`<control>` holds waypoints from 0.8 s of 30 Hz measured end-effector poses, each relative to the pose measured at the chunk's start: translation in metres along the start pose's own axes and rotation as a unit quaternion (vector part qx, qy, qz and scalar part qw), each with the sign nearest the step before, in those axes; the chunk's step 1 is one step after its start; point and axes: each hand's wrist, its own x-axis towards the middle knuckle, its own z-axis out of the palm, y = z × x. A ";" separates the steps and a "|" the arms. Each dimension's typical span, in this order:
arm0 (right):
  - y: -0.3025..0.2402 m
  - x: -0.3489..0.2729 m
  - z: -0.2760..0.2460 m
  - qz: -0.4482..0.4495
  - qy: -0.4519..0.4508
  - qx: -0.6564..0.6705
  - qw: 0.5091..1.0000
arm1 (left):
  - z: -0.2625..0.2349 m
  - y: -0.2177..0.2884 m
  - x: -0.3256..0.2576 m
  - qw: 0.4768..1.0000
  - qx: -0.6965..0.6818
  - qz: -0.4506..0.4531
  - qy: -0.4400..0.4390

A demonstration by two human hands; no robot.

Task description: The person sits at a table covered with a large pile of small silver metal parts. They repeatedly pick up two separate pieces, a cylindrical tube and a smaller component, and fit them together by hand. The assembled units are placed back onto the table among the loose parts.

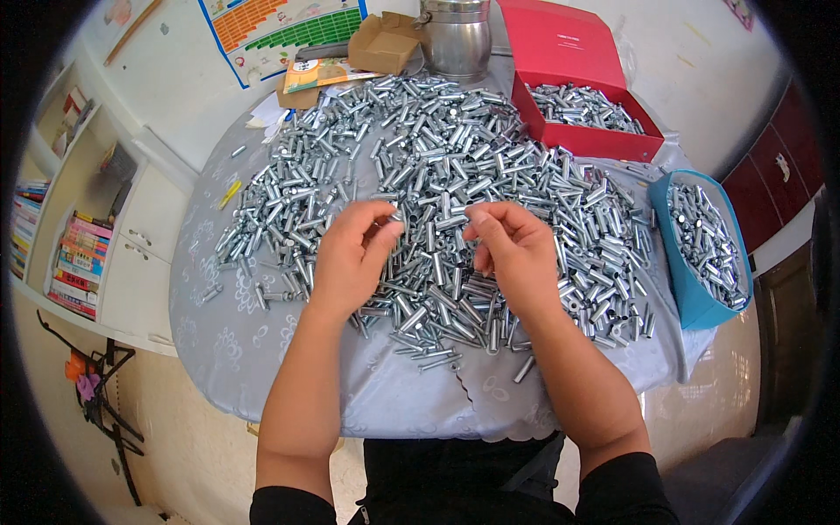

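Observation:
A wide heap of shiny metal sleeves and bolts point(437, 271) is spread over the table, and both my hands are held above its middle. My left hand point(350, 258) is closed in a pinch, thumb against fingers. A bit of metal shows at its fingertips, too small to name. Facing it, a short gap away, my right hand point(523, 262) is also pinched, thumb over the bent forefinger. Whatever lies between its fingers cannot be told from the metal pieces behind.
A red box point(599, 140) of metal pieces stands open at the back right, a blue bin point(687, 276) of them at the right edge. Behind the heap are a steel pot point(457, 44) and a small cardboard box point(383, 44). A yellow tool point(230, 194) lies left on the grey tablecloth point(236, 350).

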 end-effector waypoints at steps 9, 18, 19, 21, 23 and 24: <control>0.009 -0.001 0.002 -0.025 -0.041 -0.112 0.993 | 0.023 0.005 -0.009 0.985 -0.165 0.017 -0.045; 0.004 -0.003 0.002 -0.025 -0.054 -0.170 0.984 | 0.022 0.013 -0.013 0.967 -0.233 -0.085 -0.055; 0.005 -0.003 0.002 -0.022 -0.054 -0.173 0.983 | 0.024 0.012 -0.013 0.965 -0.247 -0.079 -0.045; 0.006 -0.003 0.002 -0.034 -0.059 -0.162 0.984 | 0.026 0.011 -0.012 0.956 -0.283 -0.064 -0.033; 0.005 -0.003 0.003 -0.028 -0.059 -0.141 0.988 | 0.029 0.009 -0.011 0.944 -0.325 -0.048 -0.028; 0.002 -0.003 0.003 -0.016 -0.057 -0.126 0.990 | 0.030 0.009 -0.011 0.942 -0.332 -0.049 -0.033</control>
